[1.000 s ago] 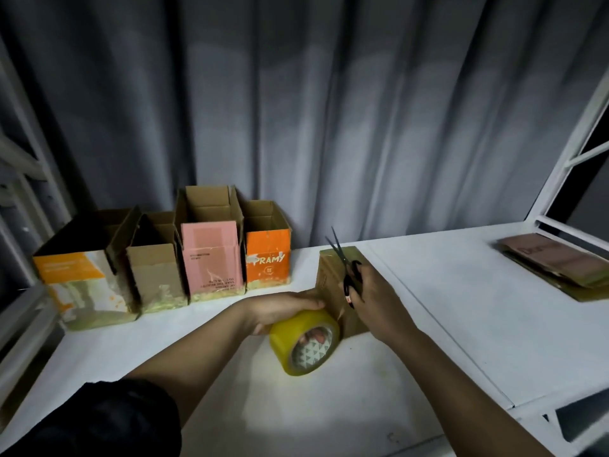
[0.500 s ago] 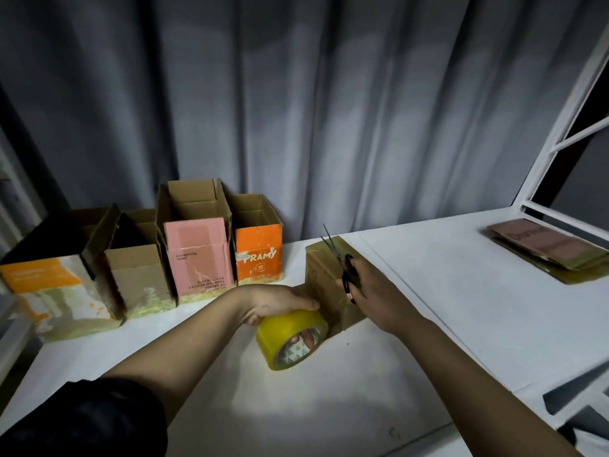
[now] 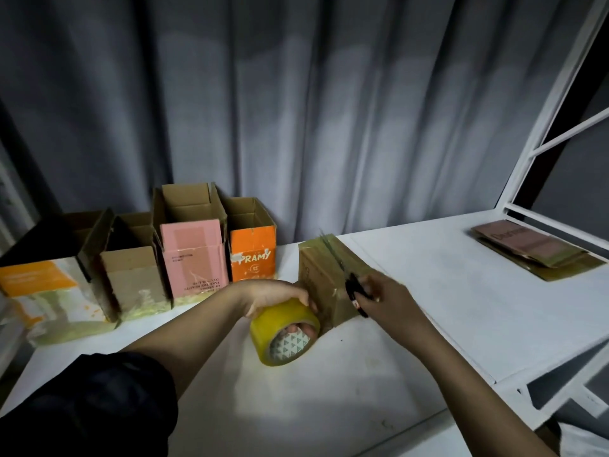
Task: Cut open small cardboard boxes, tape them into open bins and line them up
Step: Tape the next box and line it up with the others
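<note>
We see a closed brown cardboard box, glossy with tape, on the white tabletop; our left hand grips a yellow tape roll, right hand grips black scissors over it.

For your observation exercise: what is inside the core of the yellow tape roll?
Fingers of the left hand show inside the tape roll, above its triangle-patterned core liner; deeper inside is hidden.

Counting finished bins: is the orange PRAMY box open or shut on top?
Open. The orange PRAMY box stands upright, its top flaps up and its brown inner walls visible.
</note>
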